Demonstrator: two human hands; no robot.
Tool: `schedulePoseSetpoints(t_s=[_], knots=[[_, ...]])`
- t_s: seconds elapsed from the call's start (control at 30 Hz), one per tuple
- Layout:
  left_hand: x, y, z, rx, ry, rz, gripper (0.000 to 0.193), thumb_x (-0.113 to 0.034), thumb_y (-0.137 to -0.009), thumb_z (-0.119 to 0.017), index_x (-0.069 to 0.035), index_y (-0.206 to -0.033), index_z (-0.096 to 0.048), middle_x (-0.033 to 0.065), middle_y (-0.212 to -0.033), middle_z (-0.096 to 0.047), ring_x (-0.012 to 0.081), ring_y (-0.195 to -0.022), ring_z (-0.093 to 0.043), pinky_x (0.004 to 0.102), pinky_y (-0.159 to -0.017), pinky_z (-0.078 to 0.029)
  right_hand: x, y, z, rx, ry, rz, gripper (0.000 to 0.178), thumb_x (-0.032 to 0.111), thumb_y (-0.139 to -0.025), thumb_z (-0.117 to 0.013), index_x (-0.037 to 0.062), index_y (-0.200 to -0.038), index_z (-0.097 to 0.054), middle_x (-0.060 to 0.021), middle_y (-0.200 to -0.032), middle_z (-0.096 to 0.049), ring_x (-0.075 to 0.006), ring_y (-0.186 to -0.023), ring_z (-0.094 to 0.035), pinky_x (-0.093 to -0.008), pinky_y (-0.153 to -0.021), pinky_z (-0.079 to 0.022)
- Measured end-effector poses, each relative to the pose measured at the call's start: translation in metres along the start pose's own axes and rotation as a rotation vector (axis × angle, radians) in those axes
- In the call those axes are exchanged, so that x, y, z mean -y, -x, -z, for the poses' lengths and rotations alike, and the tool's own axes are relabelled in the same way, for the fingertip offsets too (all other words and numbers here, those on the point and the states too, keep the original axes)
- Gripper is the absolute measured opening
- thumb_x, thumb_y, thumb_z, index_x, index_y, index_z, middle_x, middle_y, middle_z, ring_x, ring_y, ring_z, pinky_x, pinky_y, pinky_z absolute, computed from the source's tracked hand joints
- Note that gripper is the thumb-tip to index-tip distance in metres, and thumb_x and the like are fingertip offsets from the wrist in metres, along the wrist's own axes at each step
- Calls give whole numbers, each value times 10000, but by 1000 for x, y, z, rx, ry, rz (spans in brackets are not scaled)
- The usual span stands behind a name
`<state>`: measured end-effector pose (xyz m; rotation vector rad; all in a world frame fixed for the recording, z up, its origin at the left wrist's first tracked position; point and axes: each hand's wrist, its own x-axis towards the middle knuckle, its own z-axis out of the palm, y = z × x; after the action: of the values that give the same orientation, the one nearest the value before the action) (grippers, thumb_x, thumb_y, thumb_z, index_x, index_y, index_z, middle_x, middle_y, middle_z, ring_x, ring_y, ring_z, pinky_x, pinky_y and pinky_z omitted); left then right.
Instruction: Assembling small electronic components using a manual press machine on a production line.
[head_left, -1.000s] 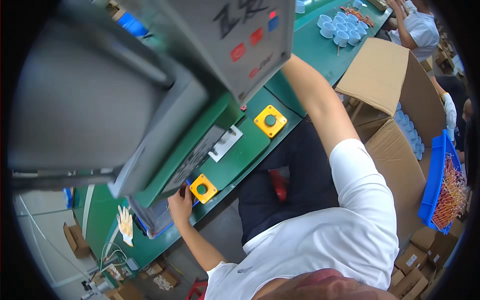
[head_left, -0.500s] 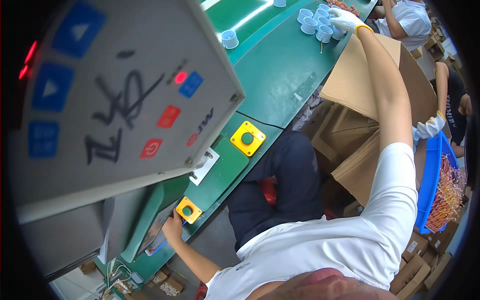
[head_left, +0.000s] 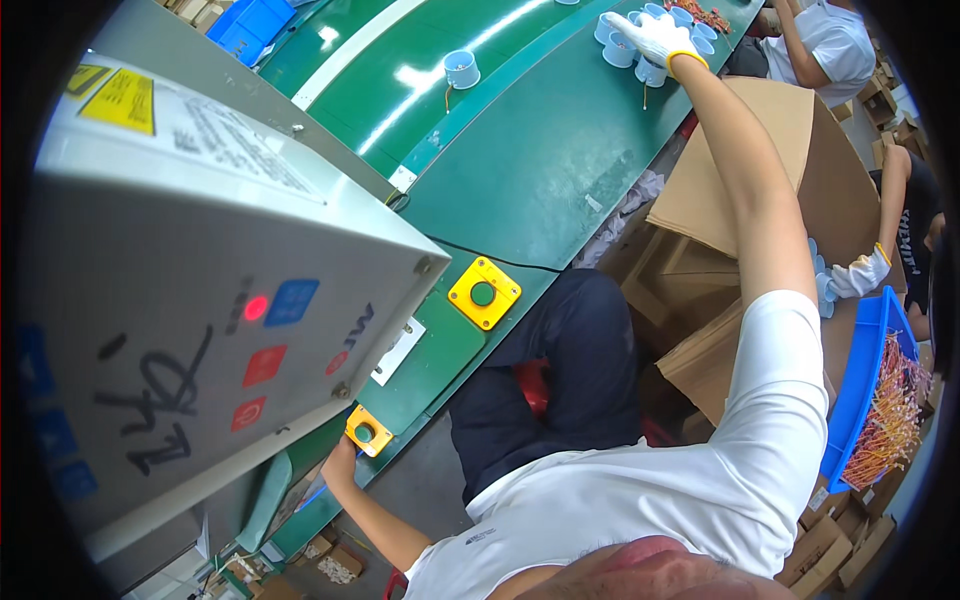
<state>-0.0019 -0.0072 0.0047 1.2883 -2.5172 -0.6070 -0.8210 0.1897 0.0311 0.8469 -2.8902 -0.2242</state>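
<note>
Workbench (head_left: 510,170): green.
Right hand (head_left: 660,40), upper right: fingers outstretched over cups (head_left: 618,51); hold unclear.
Cups: likely light, stiff; grip walls.
Left hand (head_left: 341,464), lower left: we can't tell.

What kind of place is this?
Likely a factory assembly workshop: light-blue plastic cups clustered on a green workbench, a grey machine with a button panel, and a blue plastic bin heaped with orange, wire-like strands.
</note>
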Motion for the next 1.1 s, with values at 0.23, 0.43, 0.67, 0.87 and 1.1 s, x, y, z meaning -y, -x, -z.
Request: schedulePoseSetpoints(t_s=[0.23, 0.43, 0.67, 0.87, 1.1], knots=[[5, -3, -5, 0, -6, -68, 134, 108, -868, -626, 34, -969, -577, 84, -854, -512, 157, -715, -511, 287, -652, -425, 31, 19, 19, 10, -282, -276, 807, 816, -928, -369, 267, -1484, -571, -201, -1490, -602, -504, -1380, -514, -585, -1135, -419], [-11, -3, -1, -35, 77, -28, 144, 101, -857, -636, 31, -970, -580, 97, -851, -513, 178, -719, -522, 299, -658, -435, 39, 25, 17, 67, -257, -142, 703, 699, -952, -405, 204, -1407, -611, -199, -1398, -660, -474, -1347, -557, -551, -1115, -437], [13, -5, -13, -104, -3, -130, 141, 91, -847, -641, 29, -961, -585, 117, -843, -535, 219, -730, -533, 327, -674, -448, 66, 46, 11, 53, -396, 11, 569, 592, -960, -444, 182, -1300, -644, -175, -1290, -710, -408, -1239, -643, -509, -1025, -494], [3, -9, -9, -80, 56, -59, 124, 73, -854, -651, 29, -952, -590, 120, -829, -538, 236, -734, -536, 334, -690, -448, 140, 133, 59, 113, -392, 103, 536, 587, -965, -481, 204, -1286, -674, -168, -1282, -704, -371, -1180, -668, -481, -995, -518], [10, -11, -7, -85, 62, -148, 108, 69, -870, -649, 25, -955, -597, 117, -824, -542, 226, -728, -542, 338, -687, -454, 203, 205, 68, -75, -365, 322, 535, 611, -929, -582, 217, -1268, -713, -121, -1290, -662, -365, -1221, -622, -477, -1018, -513]])
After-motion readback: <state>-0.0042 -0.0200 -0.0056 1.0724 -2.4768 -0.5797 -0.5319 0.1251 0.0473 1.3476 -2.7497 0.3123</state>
